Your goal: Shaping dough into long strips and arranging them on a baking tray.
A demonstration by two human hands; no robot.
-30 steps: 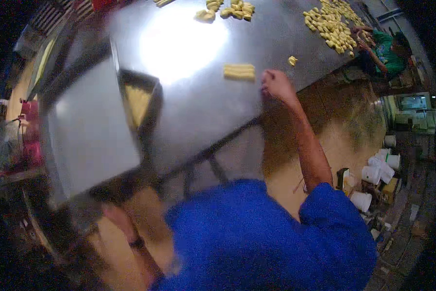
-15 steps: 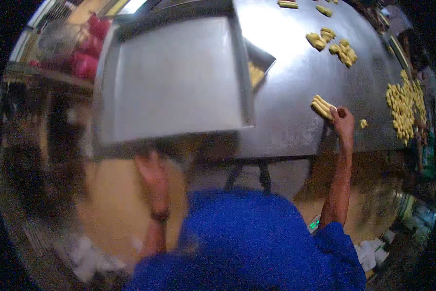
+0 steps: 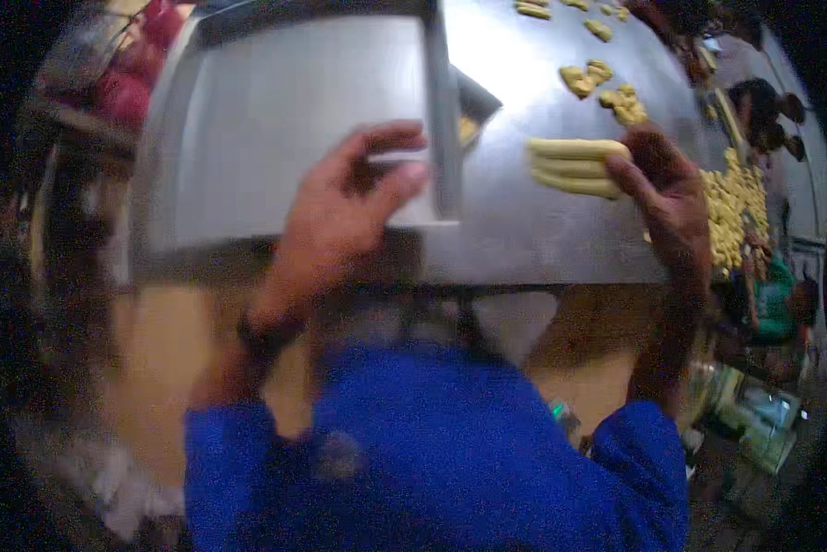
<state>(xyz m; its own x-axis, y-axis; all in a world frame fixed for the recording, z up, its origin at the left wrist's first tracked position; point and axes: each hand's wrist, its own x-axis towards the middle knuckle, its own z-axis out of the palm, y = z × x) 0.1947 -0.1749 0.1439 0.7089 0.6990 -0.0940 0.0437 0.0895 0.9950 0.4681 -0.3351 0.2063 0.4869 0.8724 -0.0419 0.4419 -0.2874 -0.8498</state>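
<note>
1. Pinching the strips by their right end, my right hand lays its thumb over them; its other fingers sit on the far side, partly hidden from me.
2. I see about three strips, pale yellow and side by side, running from the right fingertips toward my left hand. Their free ends lie over the table, well apart from the left fingertips.
3. My left thumb and fingers stand wide apart and curved, tips toward the strips, slightly blurred in my view. A dark band circles the wrist behind them.
4. Below and beyond the left fingers spreads the tray, broad, shallow and grey. Its right wall is near the fingertips; I cannot tell whether they touch it.
5. Past that wall, beyond and to the right of the left fingertips, I make out a box with something yellow inside.
6. Beyond the right fingers, two clumps of yellow pieces rest close together on the table, with smaller groups farther off.
7. To the right of the right fingers lies a large heap of yellow pieces, and just nearer to me than it is a person in green.
</note>
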